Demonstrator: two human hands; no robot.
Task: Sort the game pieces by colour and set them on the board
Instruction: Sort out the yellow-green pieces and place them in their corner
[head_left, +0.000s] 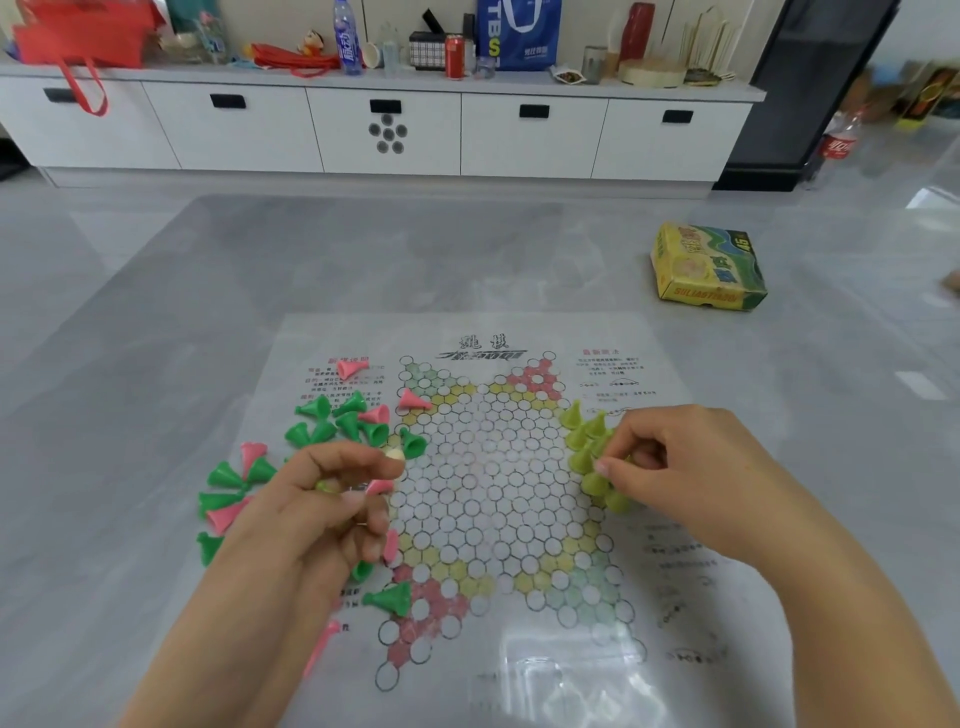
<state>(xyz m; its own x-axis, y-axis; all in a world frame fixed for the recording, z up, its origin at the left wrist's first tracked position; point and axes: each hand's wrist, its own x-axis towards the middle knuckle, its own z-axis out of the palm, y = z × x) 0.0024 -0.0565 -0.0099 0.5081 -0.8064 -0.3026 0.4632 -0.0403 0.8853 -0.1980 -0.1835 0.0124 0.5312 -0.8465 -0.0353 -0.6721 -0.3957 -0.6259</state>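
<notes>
A paper Chinese-checkers board (493, 493) lies flat on the grey table. Several dark green cone pieces (337, 421) and pink cone pieces (413, 401) lie scattered on and beside its left side. Several yellow-green pieces (584, 441) stand grouped at the board's right point. My left hand (322, 509) hovers over the left pile with its fingers curled around a pink piece and a yellow-green piece. My right hand (675, 462) pinches a yellow-green piece at the right group.
A yellow and green game box (706, 267) sits on the table at the back right. Beyond the table's far edge runs a white cabinet (384, 130) whose top holds bottles, a can and bags. A soda bottle (839, 143) stands on the floor at the right.
</notes>
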